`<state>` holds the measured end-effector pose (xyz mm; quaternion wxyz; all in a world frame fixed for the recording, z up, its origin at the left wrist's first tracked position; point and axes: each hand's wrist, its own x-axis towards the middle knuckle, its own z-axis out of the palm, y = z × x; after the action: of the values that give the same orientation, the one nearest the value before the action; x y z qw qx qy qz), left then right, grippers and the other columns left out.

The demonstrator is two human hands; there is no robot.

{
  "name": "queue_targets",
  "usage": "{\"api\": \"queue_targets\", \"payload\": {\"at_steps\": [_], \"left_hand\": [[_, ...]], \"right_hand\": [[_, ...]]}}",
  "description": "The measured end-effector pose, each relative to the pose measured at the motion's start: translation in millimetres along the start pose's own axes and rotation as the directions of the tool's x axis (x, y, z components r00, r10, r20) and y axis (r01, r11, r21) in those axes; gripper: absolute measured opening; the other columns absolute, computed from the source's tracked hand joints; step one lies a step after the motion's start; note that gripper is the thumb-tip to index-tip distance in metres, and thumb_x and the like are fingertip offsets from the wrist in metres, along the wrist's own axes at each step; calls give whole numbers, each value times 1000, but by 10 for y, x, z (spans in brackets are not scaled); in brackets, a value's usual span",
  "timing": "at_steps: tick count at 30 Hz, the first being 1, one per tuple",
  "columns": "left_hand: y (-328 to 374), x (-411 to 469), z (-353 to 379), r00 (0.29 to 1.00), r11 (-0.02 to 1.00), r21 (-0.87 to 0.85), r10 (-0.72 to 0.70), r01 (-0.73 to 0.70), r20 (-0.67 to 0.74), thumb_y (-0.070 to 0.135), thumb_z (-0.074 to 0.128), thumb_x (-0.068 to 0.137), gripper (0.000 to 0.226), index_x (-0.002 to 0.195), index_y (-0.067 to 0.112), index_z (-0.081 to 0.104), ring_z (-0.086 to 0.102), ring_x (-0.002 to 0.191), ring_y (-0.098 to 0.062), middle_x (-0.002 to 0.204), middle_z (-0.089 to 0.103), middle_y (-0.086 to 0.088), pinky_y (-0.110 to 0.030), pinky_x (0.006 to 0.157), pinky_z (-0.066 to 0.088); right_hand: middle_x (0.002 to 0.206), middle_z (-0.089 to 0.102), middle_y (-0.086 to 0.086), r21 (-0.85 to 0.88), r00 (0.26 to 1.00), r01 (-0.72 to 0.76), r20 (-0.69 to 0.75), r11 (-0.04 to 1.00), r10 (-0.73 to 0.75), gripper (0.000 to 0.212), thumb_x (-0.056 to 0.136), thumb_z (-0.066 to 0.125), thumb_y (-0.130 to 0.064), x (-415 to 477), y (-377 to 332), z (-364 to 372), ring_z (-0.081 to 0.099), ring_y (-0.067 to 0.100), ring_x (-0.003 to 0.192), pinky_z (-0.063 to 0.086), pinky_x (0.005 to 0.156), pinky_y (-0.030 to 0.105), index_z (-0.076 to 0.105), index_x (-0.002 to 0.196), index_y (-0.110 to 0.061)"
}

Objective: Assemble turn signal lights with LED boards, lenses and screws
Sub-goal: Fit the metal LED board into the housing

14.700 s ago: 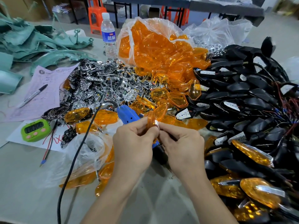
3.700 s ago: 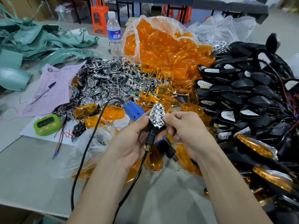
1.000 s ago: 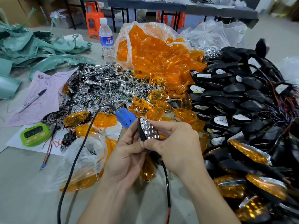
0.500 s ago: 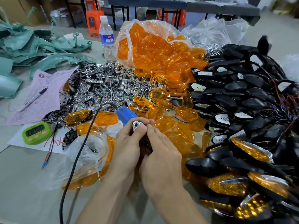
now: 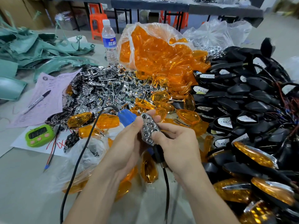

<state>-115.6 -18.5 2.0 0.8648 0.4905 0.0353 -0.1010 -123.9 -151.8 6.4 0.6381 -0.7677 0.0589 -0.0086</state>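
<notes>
Chrome reflector now face-up; left hand, right hand pinch it.

Two bare forearms rise from the lower edge, meeting mid-frame: left hand, thumb forward, and right hand, fingers curled, pinch a chrome part between them.

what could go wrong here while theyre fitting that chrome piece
The chrome reflector is only pinched between the left hand and right hand; a slip could drop it among the loose orange lenses. The black cord of the blue tool runs beside the left forearm and might snag.
</notes>
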Motion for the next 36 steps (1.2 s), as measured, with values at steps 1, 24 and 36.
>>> {"api": "queue_targets", "payload": {"at_steps": [1,24,36], "left_hand": [[-21,-7,2,1000,1000,25,9,-10,15,27,58,100,34,129,14,69,71,115,-22,126,73,-12,-36,94,60],[102,46,14,970,972,225,117,-68,-211,6,55,104,14,98,8,68,72,73,-25,78,74,-9,-33,58,62],[206,108,-83,952,974,186,174,-129,-251,4,57,103,12,104,5,69,74,79,-24,88,74,-6,-28,63,60]], "right_hand": [[91,80,-17,29,999,11,-44,1000,-9,26,88,78,-15,5,18,12,77,7,87,65,80,38,82,106,-33],[75,77,4,139,980,-200,38,970,197,40,96,69,-5,-507,233,165,73,20,61,60,60,32,63,127,-29],[73,75,6,-254,922,-216,264,943,283,18,100,60,-12,-502,111,27,68,14,57,62,60,30,73,94,-23]]}}
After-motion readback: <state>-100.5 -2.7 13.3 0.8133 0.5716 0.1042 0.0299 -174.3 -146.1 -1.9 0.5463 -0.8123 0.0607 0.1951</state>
